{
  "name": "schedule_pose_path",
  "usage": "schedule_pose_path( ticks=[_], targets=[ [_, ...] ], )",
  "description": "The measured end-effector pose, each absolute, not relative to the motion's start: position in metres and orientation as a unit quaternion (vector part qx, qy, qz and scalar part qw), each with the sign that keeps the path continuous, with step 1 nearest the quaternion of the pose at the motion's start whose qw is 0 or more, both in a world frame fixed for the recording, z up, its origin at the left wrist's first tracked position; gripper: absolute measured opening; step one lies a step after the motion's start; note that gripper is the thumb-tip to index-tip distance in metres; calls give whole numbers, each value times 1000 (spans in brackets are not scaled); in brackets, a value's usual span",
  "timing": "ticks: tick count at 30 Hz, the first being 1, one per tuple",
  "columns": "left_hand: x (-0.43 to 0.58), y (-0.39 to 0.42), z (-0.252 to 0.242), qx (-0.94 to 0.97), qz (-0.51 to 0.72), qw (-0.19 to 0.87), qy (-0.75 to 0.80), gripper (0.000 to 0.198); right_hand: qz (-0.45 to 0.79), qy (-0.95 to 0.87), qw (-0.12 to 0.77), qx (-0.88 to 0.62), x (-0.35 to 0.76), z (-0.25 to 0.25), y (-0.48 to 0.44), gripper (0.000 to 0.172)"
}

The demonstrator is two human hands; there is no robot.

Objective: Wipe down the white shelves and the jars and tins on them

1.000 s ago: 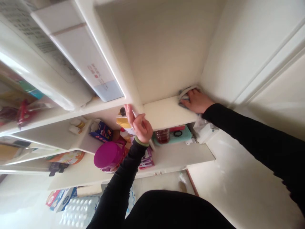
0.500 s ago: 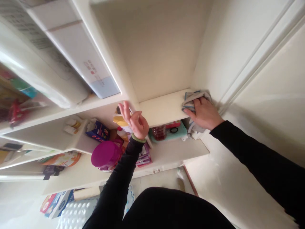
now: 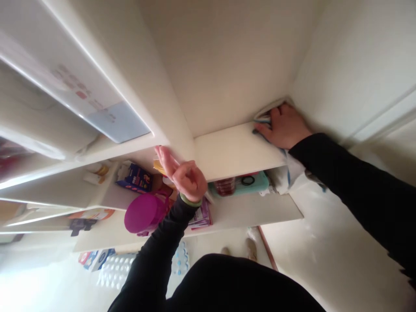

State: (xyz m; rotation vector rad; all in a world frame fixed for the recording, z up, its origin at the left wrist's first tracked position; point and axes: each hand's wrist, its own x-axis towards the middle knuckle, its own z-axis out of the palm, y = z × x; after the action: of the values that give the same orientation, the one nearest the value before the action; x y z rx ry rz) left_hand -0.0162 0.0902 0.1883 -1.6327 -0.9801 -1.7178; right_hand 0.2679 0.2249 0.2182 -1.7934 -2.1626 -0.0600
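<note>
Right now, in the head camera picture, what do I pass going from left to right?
Small white bottles, magenta plastic cup, hand with green wristband, jar of red liquid, far hand on a cloth.

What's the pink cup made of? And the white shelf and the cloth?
The pink cup looks like shiny plastic: it has a soft glare. The white shelf looks like painted or laminated board, smooth and even. The cloth looks like soft fabric: it folds.

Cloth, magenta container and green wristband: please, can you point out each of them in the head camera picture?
cloth (image 3: pixel 262 118): head view, on its striped fold
magenta container (image 3: pixel 144 213): head view, on its rounded top
green wristband (image 3: pixel 190 200): head view, on the middle of the band
</note>
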Motion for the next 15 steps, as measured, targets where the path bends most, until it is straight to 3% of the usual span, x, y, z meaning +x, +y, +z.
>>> schedule_pose_path(
  ticks=[4,7,15],
  targets=[
    [-17,90,181,-597,-655,242,-396,22,-33,-769,153,-620,270,214,218,73],
    [-18,89,175,-585,-640,206,-454,38,-5,-811,148,-566,262,209,210,67],
    [-20,90,175,-594,-638,240,-428,60,56,-920,190,-338,180,213,207,56]
  ],
)
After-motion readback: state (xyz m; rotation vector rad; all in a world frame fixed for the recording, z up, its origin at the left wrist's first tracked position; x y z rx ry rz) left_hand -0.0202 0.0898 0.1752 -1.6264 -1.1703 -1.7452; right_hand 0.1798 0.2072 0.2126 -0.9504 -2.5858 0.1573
